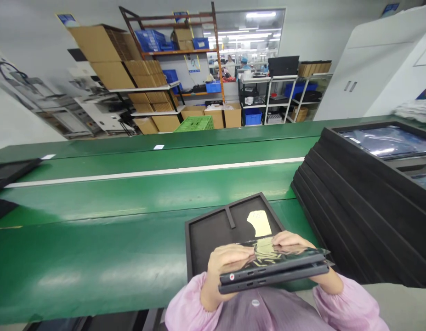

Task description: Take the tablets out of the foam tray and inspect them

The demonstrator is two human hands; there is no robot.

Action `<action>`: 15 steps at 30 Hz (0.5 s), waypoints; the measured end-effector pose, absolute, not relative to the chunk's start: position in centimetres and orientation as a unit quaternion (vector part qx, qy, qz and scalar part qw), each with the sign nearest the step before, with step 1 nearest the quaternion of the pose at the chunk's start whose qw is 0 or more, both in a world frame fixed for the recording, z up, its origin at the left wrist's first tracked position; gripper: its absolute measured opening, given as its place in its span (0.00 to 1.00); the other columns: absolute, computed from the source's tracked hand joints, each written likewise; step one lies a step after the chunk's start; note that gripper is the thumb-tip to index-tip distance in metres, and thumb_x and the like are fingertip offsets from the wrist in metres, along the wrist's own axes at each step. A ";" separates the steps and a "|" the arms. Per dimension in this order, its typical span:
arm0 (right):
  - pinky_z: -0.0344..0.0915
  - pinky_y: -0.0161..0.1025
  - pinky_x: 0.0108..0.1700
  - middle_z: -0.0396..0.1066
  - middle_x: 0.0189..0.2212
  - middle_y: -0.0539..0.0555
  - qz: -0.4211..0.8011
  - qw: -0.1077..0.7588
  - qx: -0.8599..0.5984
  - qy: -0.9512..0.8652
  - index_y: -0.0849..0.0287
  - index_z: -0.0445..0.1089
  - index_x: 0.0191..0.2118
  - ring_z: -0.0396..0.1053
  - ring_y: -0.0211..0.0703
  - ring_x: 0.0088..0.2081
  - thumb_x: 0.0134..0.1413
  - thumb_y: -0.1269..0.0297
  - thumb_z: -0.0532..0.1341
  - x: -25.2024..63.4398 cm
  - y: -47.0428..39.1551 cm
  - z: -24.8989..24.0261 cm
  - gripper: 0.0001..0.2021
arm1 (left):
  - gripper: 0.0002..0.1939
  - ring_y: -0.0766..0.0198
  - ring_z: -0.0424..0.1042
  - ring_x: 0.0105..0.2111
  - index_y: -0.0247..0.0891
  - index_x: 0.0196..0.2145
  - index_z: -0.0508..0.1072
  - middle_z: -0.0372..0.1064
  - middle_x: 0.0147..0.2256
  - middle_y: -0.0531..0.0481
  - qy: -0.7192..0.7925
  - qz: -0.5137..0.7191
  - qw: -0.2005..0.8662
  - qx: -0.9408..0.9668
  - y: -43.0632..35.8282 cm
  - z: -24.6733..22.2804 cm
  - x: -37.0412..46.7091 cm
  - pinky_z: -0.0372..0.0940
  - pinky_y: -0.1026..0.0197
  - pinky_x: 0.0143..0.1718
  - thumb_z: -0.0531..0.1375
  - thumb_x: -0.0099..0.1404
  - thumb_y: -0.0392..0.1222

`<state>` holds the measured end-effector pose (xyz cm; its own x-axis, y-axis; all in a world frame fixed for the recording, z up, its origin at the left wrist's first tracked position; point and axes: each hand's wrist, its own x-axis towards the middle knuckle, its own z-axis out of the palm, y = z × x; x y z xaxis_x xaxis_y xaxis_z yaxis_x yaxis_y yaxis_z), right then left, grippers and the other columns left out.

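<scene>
Two dark flat devices point(275, 269), stacked one on the other, are held level in front of my chest. My left hand point(221, 271) is wrapped round their left end, with its fingers on the glossy, film-covered top. At the right side my right hand point(295, 241) grips the same stack, fingers over the far edge. A small red and white sticker marks the front left corner. Just beyond the stack lies a shallow black tray point(207, 234) with a pale yellow sheet point(260, 223) in it.
Tall stacked black trays point(357, 207) stand at the right, the top one holding film-wrapped screens. The green conveyor table point(112, 257) runs across, with black trays point(13, 172) at its far left. Shelves, cartons and a green crate point(195, 123) are behind it.
</scene>
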<state>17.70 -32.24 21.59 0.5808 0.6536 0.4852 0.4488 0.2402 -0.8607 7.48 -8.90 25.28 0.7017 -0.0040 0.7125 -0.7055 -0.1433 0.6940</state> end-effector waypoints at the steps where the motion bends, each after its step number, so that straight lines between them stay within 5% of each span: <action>1: 0.65 0.49 0.51 0.70 0.43 0.59 0.082 0.650 -0.602 -0.456 0.53 0.69 0.49 0.67 0.50 0.48 0.64 0.56 0.55 17.7 -32.3 21.6 0.12 | 0.20 0.55 0.76 0.39 0.45 0.48 0.73 0.77 0.39 0.46 -0.257 0.292 0.605 0.694 -8.9 25.3 7.4 0.72 0.57 0.39 0.61 0.60 0.53; 6: 0.69 0.45 0.46 0.73 0.36 0.59 0.101 0.653 -0.660 -0.359 0.57 0.74 0.38 0.71 0.51 0.41 0.54 0.55 0.64 17.5 -32.0 21.0 0.11 | 0.18 0.56 0.76 0.36 0.39 0.40 0.77 0.77 0.36 0.44 -0.139 0.253 0.664 0.690 -9.3 25.5 6.9 0.70 0.59 0.38 0.68 0.52 0.47; 10: 0.71 0.39 0.31 0.74 0.28 0.55 0.126 0.732 -0.661 -0.108 0.56 0.70 0.32 0.71 0.47 0.28 0.33 0.52 0.73 18.6 -30.1 19.2 0.20 | 0.32 0.56 0.73 0.39 0.35 0.43 0.75 0.75 0.37 0.44 -0.007 0.073 0.825 0.560 -8.9 25.2 6.9 0.65 0.57 0.43 0.73 0.41 0.51; 12: 0.72 0.41 0.33 0.75 0.33 0.55 0.220 0.754 -0.619 -0.018 0.54 0.68 0.38 0.73 0.50 0.31 0.30 0.50 0.73 19.7 -28.6 18.0 0.26 | 0.35 0.59 0.69 0.39 0.35 0.44 0.74 0.72 0.38 0.46 -0.004 0.023 0.862 0.506 -8.3 24.3 6.5 0.61 0.60 0.44 0.74 0.38 0.52; 15: 0.73 0.43 0.37 0.74 0.39 0.55 0.313 0.726 -0.612 0.042 0.53 0.67 0.42 0.72 0.55 0.40 0.27 0.48 0.72 21.3 -26.2 16.2 0.32 | 0.29 0.69 0.62 0.26 0.33 0.33 0.75 0.64 0.26 0.54 0.094 0.016 0.876 0.474 -7.8 22.2 4.7 0.58 0.64 0.33 0.73 0.36 0.55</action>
